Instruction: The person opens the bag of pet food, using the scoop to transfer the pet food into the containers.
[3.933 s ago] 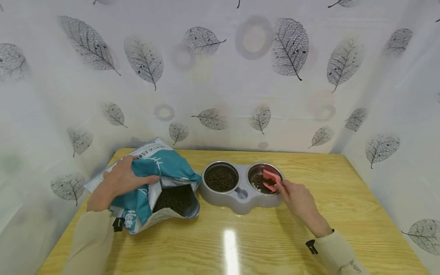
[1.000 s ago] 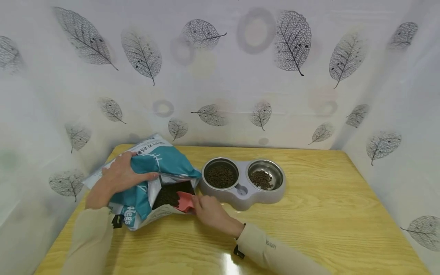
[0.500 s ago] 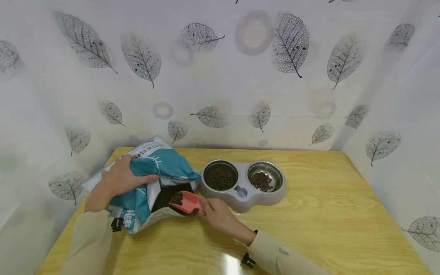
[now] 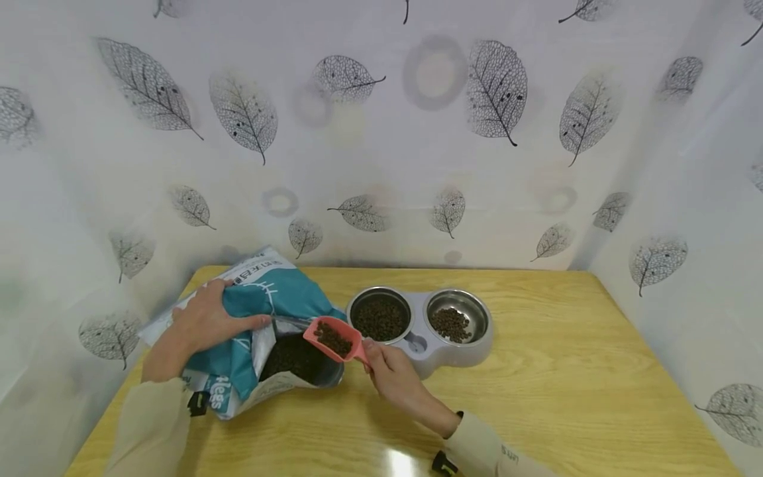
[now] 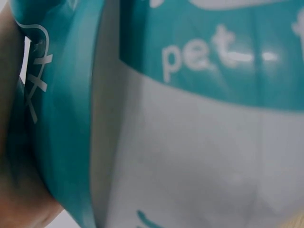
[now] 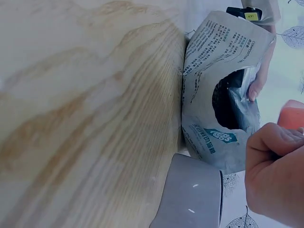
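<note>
My right hand [image 4: 401, 381] pinches the handle of a pink scoop [image 4: 352, 336], which is filled with brown kibble [image 4: 332, 338]. The scoop is over the right side of the mouth of a teal and white pet food bag [image 4: 292, 286]. Dark kibble shows inside the bag, which leans on its side. My left hand [image 4: 199, 324] grips the bag's upper side, thumb along the folded edge of the opening. In the left wrist view the bag's printed side [image 5: 199, 152] fills most of the picture. In the right wrist view the scoop [image 6: 292, 116] is partly cut off.
Just right of the bag stands a grey double feeder [image 4: 459, 358]. Its left steel bowl [image 4: 360, 298] holds plenty of kibble, its right bowl [image 4: 477, 308] a small heap. Wooden table [image 4: 560, 371] lies under everything; a leaf-print curtain [image 4: 381, 152] surrounds it.
Earlier the right hand held the scoop in the right bowl, then moved it left into the bag. The scoop has now risen out of the bag, loaded with kibble. The left hand stays put.
</note>
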`<state>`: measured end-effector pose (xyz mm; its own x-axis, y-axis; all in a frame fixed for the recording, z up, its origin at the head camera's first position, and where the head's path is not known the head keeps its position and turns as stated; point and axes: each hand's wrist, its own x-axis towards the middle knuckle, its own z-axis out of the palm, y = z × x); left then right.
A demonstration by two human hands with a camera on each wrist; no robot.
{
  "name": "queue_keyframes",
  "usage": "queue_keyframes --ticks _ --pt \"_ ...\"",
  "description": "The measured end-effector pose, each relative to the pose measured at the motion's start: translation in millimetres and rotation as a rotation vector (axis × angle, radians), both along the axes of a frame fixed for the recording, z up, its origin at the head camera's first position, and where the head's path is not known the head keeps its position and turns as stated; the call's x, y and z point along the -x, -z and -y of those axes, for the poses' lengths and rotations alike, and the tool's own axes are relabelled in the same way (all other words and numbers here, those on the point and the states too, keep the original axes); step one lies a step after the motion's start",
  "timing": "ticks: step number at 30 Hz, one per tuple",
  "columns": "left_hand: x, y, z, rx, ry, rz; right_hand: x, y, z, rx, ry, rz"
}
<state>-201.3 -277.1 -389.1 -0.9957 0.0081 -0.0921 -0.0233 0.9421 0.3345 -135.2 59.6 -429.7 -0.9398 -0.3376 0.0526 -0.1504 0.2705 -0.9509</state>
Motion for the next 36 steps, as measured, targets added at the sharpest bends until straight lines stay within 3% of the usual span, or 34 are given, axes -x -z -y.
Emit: queue_keyframes --ticks 4,12,17,22,28,31,36 --pt "-0.7 0.5 -0.2 -0.005 0.0 0.001 -5.7 -15.2 -2.0 0.045 -0.039 -0.013" --pt "-0.8 2.6 -0.1 -0.003 0.001 -0.007 -3.0 -14.8 -13.1 0.121 -0.092 -0.039" --pt "-0.6 3.3 0.4 -0.004 0.0 -0.008 1.5 -17.1 -29.2 0.099 -0.073 -0.091" --pt "0.8 3.1 1.0 0.005 0.0 -0.006 8.0 -21.3 -54.7 0.028 -0.033 -0.16" --pt "1.2 3.2 1.4 0.004 0.001 -0.015 20.7 2.8 -100.7 -0.123 0.079 -0.207" --pt "0.8 3.3 1.1 0.001 0.0 -0.014 24.7 12.2 -128.6 -0.204 0.163 -0.193" --pt "0.7 4.8 1.4 -0.003 0.001 -0.018 28.1 9.8 -167.5 -0.276 0.256 -0.118"
